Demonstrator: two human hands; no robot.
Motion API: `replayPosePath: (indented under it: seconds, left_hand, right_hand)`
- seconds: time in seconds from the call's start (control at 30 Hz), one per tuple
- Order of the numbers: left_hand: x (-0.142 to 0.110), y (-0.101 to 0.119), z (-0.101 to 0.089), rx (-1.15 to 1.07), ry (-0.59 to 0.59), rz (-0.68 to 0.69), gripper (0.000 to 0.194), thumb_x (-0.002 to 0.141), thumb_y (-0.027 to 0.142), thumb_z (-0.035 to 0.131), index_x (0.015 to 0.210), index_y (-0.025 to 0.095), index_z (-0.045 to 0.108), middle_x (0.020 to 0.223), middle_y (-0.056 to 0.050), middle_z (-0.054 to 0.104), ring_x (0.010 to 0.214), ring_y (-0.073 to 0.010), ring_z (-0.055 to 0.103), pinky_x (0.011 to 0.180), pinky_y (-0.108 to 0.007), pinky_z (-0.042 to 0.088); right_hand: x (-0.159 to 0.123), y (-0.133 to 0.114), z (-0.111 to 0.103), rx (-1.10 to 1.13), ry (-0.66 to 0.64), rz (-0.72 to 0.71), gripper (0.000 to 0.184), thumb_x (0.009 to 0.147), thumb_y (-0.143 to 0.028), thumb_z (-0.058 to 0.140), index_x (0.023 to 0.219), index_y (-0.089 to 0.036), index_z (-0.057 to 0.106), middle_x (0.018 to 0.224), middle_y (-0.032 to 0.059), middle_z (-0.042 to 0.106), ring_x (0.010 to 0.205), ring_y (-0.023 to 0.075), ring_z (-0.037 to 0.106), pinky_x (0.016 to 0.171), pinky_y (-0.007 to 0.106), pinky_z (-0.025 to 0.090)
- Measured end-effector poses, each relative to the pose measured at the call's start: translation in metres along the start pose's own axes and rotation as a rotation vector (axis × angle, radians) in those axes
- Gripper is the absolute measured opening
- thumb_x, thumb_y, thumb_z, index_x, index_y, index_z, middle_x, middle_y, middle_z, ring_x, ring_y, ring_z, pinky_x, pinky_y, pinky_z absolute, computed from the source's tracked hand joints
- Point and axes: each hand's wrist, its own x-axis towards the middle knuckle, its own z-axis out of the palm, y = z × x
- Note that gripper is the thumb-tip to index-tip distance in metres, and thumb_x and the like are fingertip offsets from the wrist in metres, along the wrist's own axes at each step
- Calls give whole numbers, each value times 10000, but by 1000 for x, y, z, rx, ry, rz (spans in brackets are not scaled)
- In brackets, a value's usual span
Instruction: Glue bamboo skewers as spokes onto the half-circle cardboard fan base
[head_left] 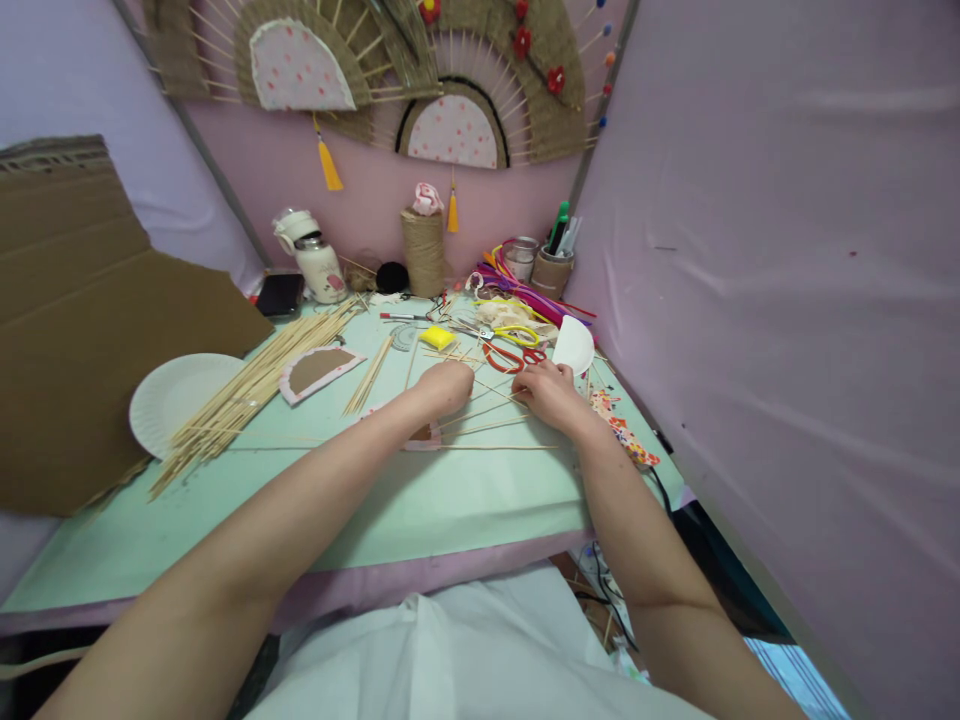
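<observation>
Sticks (pixel 487 426) lie between left hand (pixel 448 388) and right hand (pixel 551 397), both curled, whether pinching I cannot tell

Head-worn view, facing forward, down at table (pixel 465 505)

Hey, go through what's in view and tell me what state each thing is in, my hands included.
Left hand: curled, among thin sticks; grip unclear
Right hand: curled, at the sticks; grip unclear
Stick bundle: lying down
Paper plate: partly covered
Bottle: standing, lid on
Twine roll: upright
Pen cup: upright, holding pens
Yellow-handled scissors: lying, blades unclear
Wall fans: spread open
Cardboard sheet: propped up
</observation>
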Motion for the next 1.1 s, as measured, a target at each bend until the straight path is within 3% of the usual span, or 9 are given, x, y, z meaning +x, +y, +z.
replayPosePath:
  seconds: [1.1]
  left_hand:
    - [-1,1,0,14,3,1,311,809,135,503,996,131,752,1029,-155,747,945,-225,684,751,-247,471]
  right_hand:
    - [0,1,2,-2,9,-10,162,894,-140,533,848,-207,673,1017,67,705,1032,237,483,806,361,220]
